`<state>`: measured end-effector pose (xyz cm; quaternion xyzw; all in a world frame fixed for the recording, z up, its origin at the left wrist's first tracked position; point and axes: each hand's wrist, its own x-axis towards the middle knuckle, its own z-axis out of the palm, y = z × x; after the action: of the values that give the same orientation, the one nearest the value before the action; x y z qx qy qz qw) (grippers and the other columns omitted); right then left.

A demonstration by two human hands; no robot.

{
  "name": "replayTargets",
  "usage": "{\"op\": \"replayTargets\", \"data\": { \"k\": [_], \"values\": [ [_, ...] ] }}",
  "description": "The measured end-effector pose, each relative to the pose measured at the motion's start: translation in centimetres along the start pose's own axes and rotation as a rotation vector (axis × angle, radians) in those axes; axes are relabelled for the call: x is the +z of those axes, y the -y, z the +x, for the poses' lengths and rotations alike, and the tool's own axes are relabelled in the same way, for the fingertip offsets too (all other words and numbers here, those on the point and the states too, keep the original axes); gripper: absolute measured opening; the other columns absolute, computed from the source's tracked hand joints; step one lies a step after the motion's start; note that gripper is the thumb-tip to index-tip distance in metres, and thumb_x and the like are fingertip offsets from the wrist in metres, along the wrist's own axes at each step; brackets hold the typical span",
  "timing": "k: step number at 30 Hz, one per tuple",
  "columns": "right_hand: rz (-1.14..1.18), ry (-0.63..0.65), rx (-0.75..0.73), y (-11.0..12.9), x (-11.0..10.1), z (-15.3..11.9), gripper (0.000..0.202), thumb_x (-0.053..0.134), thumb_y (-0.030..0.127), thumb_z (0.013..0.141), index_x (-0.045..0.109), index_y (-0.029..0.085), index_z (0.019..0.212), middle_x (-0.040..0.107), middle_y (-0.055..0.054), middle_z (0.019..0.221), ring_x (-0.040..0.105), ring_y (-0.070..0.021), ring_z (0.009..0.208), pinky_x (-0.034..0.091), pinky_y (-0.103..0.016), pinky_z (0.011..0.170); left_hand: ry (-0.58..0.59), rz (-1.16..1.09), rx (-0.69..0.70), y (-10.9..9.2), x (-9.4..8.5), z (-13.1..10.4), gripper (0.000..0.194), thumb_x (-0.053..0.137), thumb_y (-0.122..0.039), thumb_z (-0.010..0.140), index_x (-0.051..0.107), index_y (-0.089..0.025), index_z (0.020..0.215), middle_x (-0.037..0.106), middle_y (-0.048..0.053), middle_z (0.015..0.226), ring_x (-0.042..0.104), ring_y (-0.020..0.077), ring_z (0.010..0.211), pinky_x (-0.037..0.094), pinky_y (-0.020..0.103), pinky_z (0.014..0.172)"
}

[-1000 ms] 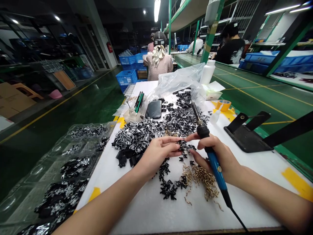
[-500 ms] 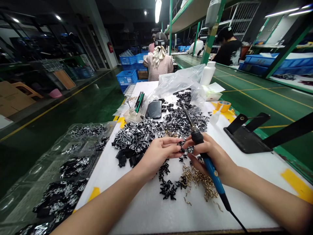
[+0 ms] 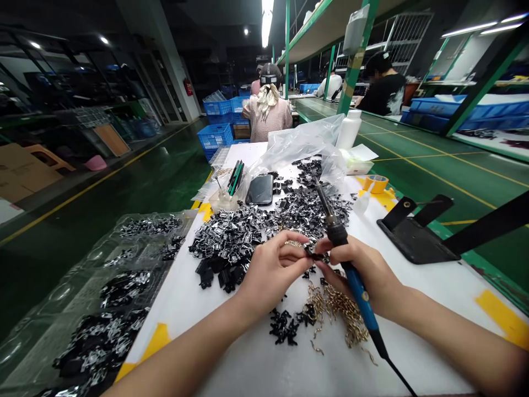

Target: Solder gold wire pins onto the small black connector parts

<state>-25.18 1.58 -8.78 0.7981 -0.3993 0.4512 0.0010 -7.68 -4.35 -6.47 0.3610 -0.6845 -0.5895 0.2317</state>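
Observation:
My right hand [image 3: 363, 267] is closed around a blue-handled soldering iron [image 3: 356, 286], its tip pointing up and away from me. Between the fingertips of both hands sits a small black part [image 3: 316, 256], partly hidden by the fingers. My left hand [image 3: 275, 267] pinches that part from the left side. Beneath and beyond the hands spreads a heap of black and silver metal pieces [image 3: 231, 231]. Closer to me lie a cluster of small black plastic pieces [image 3: 285, 325] and a pile of bent brass-coloured pins [image 3: 347, 314].
A phone [image 3: 259, 189] and pens [image 3: 235, 177] lie behind the heap. At right stand a black metal stand [image 3: 421, 237], yellow tape [image 3: 375, 183] and a white bottle [image 3: 349, 129]. Plastic trays [image 3: 124, 286] of parts flank the table's left. A co-worker [image 3: 269, 110] sits ahead.
My left hand has curled its fingers and turned, and both hands' fingertips have come together on the small black part. The soldering iron has shifted slightly right and down.

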Motion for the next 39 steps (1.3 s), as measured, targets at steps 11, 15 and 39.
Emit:
{"op": "replayTargets", "data": {
  "k": [11, 15, 39],
  "values": [
    [0.468, 0.009, 0.298, 0.4, -0.3, 0.0, 0.026, 0.055, 0.008, 0.083, 0.035, 0.022, 0.091, 0.052, -0.004, 0.099, 0.057, -0.0127, 0.088, 0.049, -0.03, 0.08, -0.188, 0.455, 0.803, 1.1, -0.1, 0.1, 0.03, 0.055, -0.013, 0.074, 0.056, -0.017, 0.104, 0.064, 0.001, 0.092, 0.058, 0.0023, 0.087, 0.049, 0.017, 0.081],
    [0.492, 0.027, 0.347, 0.2, -0.4, 0.1, 0.027, 0.057, 0.012, 0.084, 0.034, 0.023, 0.092, 0.053, -0.004, 0.107, 0.057, -0.0142, 0.096, 0.049, -0.03, 0.082, -0.165, 0.405, 0.643, 0.7, 0.0, -0.1, 0.029, 0.056, -0.018, 0.075, 0.058, -0.02, 0.103, 0.064, -0.001, 0.091, 0.058, 0.0018, 0.086, 0.049, 0.016, 0.08],
    [0.379, 0.158, 0.212, -1.2, -3.4, 0.1, 0.021, 0.038, 0.02, 0.094, 0.059, 0.021, 0.091, 0.054, 0.0, 0.065, 0.051, -0.01, 0.059, 0.041, -0.022, 0.055, -0.375, -0.022, 0.068, -0.5, -2.5, 1.3, 0.029, 0.063, -0.035, 0.07, 0.052, -0.027, 0.095, 0.054, -0.005, 0.097, 0.05, -0.0019, 0.069, 0.044, 0.014, 0.069]
  ]
}}
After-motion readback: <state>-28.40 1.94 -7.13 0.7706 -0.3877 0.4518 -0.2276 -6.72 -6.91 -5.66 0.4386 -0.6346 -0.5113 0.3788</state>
